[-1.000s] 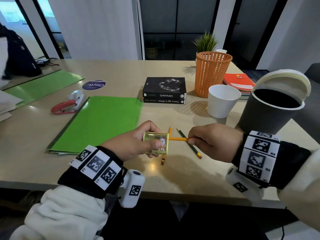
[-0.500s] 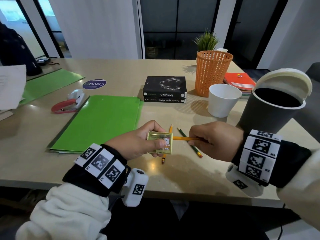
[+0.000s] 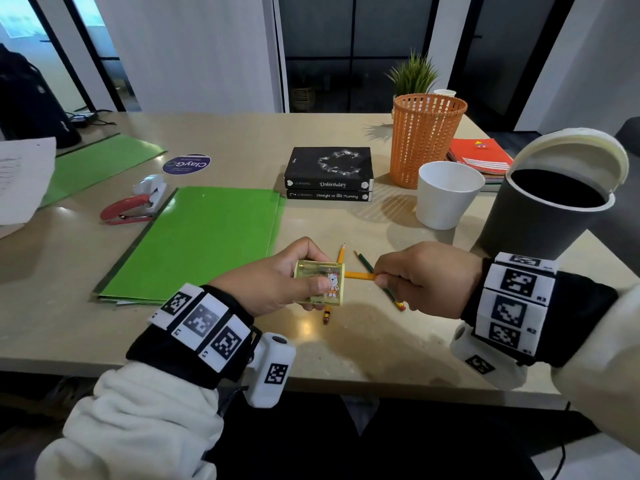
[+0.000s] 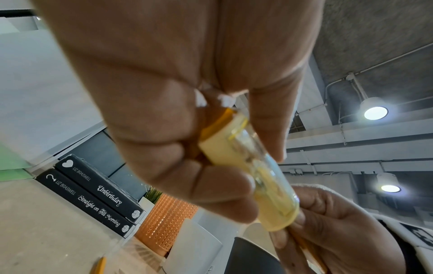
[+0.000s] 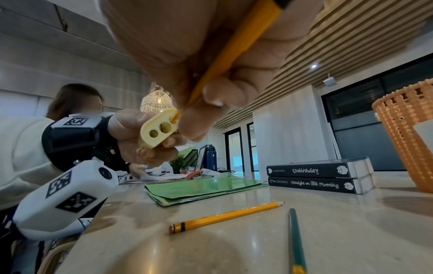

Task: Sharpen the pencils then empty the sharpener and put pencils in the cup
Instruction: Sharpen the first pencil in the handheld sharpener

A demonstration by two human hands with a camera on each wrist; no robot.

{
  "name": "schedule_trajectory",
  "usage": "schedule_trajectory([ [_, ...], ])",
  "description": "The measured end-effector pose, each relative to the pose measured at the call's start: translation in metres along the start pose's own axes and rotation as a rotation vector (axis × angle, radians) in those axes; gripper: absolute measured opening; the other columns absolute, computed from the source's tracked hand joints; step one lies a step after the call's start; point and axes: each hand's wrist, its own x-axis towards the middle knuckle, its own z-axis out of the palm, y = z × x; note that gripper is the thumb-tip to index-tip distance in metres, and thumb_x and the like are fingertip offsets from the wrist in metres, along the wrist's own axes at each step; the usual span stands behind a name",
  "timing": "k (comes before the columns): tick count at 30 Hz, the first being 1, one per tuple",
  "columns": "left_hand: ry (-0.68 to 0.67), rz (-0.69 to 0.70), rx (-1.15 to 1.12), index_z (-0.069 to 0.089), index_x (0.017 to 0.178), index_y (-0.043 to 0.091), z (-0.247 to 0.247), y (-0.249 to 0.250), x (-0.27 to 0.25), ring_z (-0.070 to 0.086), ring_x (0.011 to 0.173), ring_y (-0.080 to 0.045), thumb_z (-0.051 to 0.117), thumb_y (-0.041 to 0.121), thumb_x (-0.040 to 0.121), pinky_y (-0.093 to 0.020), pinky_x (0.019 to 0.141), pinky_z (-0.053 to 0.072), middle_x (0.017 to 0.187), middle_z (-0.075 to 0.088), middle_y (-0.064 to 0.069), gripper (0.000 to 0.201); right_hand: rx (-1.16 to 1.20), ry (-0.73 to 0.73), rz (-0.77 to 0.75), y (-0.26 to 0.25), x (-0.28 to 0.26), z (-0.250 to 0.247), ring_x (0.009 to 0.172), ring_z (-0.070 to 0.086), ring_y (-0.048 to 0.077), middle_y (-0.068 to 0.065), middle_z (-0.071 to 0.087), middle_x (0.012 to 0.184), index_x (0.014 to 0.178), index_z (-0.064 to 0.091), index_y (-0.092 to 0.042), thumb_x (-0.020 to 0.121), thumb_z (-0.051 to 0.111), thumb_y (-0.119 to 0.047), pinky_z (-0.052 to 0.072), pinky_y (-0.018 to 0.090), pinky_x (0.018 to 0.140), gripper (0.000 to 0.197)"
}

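Observation:
My left hand point(image 3: 277, 278) grips a small clear yellow sharpener point(image 3: 320, 282) above the table's front part; the sharpener point(image 5: 159, 129) shows several holes in the right wrist view. My right hand point(image 3: 422, 278) pinches a yellow pencil point(image 3: 360, 275) whose tip sits in one of those holes. Another yellow pencil point(image 5: 225, 216) and a green pencil point(image 5: 296, 241) lie on the table under my hands. A white cup point(image 3: 446, 194) stands behind my right hand.
A dark bin point(image 3: 540, 216) with its white lid up stands at the right edge. An orange mesh basket point(image 3: 424, 140), two stacked black books point(image 3: 329, 174), a green folder point(image 3: 204, 240) and a red stapler point(image 3: 131, 209) lie further back and left. Another person sits across.
Both hands have stayed almost in place; the sharpener and the pencil in it shifted only slightly.

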Motion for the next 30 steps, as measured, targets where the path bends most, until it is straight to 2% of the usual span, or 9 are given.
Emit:
schedule_trajectory([
  [5, 0.001, -0.019, -0.097, 0.046, 0.097, 0.016, -0.002, -0.008, 0.002, 0.063, 0.069, -0.013, 0.069, 0.036, 0.068, -0.023, 0.063, 0.048, 0.083, 0.067, -0.001, 0.041, -0.035, 0.014, -0.004, 0.003, 0.001, 0.001, 0.073, 0.054, 0.019, 0.0, 0.063, 0.081, 0.102, 0.059, -0.017, 0.096, 0.041, -0.032, 0.035, 0.026, 0.062, 0.024],
  [8, 0.009, -0.028, -0.167, 0.047, 0.096, 0.016, -0.001, -0.012, 0.003, 0.063, 0.067, -0.014, 0.075, 0.04, 0.059, -0.023, 0.06, 0.048, 0.081, 0.067, -0.002, 0.052, -0.05, -0.018, 0.027, 0.001, 0.0, -0.003, 0.071, 0.055, 0.013, -0.006, 0.063, 0.078, 0.101, 0.052, -0.024, 0.09, 0.046, -0.047, 0.046, 0.028, 0.064, 0.026],
  [10, 0.034, -0.03, -0.216, 0.047, 0.095, 0.014, -0.002, -0.013, 0.002, 0.062, 0.064, -0.013, 0.072, 0.032, 0.064, -0.021, 0.058, 0.049, 0.08, 0.065, -0.005, 0.044, -0.095, -0.045, 0.07, -0.001, -0.002, -0.006, 0.068, 0.051, 0.008, -0.011, 0.056, 0.074, 0.098, 0.044, -0.027, 0.084, 0.051, -0.054, 0.045, 0.024, 0.061, 0.031],
  [12, 0.047, -0.035, -0.243, 0.046, 0.095, 0.014, -0.005, -0.013, 0.001, 0.062, 0.062, -0.011, 0.072, 0.032, 0.066, -0.02, 0.058, 0.05, 0.077, 0.066, -0.003, 0.043, -0.1, -0.004, 0.066, 0.001, -0.003, -0.006, 0.067, 0.049, 0.008, -0.012, 0.052, 0.071, 0.094, 0.041, -0.027, 0.084, 0.055, -0.05, 0.041, 0.02, 0.057, 0.029],
  [15, 0.034, -0.035, -0.263, 0.047, 0.094, 0.014, -0.007, -0.011, 0.001, 0.063, 0.062, -0.012, 0.083, 0.042, 0.051, -0.019, 0.056, 0.051, 0.073, 0.068, -0.002, 0.063, -0.056, 0.084, 0.016, 0.004, -0.002, -0.004, 0.065, 0.049, 0.01, -0.009, 0.059, 0.071, 0.088, 0.048, -0.021, 0.089, 0.052, -0.04, 0.036, 0.018, 0.053, 0.019],
  [19, 0.07, -0.049, -0.279, 0.047, 0.092, 0.013, -0.005, -0.013, 0.002, 0.062, 0.059, -0.015, 0.066, 0.022, 0.07, -0.021, 0.057, 0.051, 0.076, 0.064, -0.005, 0.03, -0.053, 0.179, -0.099, 0.006, -0.002, -0.001, 0.056, 0.048, 0.017, -0.004, 0.058, 0.064, 0.079, 0.056, -0.012, 0.089, 0.057, -0.027, 0.035, 0.025, 0.049, 0.018],
  [22, 0.062, -0.052, -0.282, 0.046, 0.093, 0.012, -0.006, -0.011, 0.001, 0.062, 0.059, -0.014, 0.064, 0.017, 0.074, -0.019, 0.055, 0.051, 0.075, 0.064, -0.006, 0.026, -0.05, 0.236, -0.137, 0.005, -0.002, 0.0, 0.05, 0.046, 0.018, -0.002, 0.056, 0.058, 0.073, 0.057, -0.01, 0.084, 0.053, -0.028, 0.037, 0.026, 0.044, 0.021],
  [27, 0.058, -0.05, -0.279, 0.045, 0.093, 0.011, -0.006, -0.006, 0.002, 0.062, 0.058, -0.013, 0.058, 0.018, 0.07, -0.018, 0.053, 0.05, 0.078, 0.061, -0.011, 0.027, -0.041, 0.186, -0.098, 0.007, 0.0, -0.002, 0.06, 0.052, 0.023, 0.002, 0.061, 0.068, 0.083, 0.06, -0.008, 0.091, 0.053, -0.025, 0.043, 0.032, 0.053, 0.02],
  [30, 0.039, -0.045, -0.264, 0.046, 0.094, 0.011, -0.006, -0.006, 0.003, 0.062, 0.058, -0.014, 0.074, 0.024, 0.068, -0.018, 0.052, 0.049, 0.076, 0.064, -0.008, 0.041, -0.035, 0.153, -0.079, 0.007, 0.0, -0.004, 0.068, 0.054, 0.025, 0.004, 0.063, 0.075, 0.09, 0.062, -0.009, 0.092, 0.051, -0.025, 0.044, 0.033, 0.059, 0.019],
])
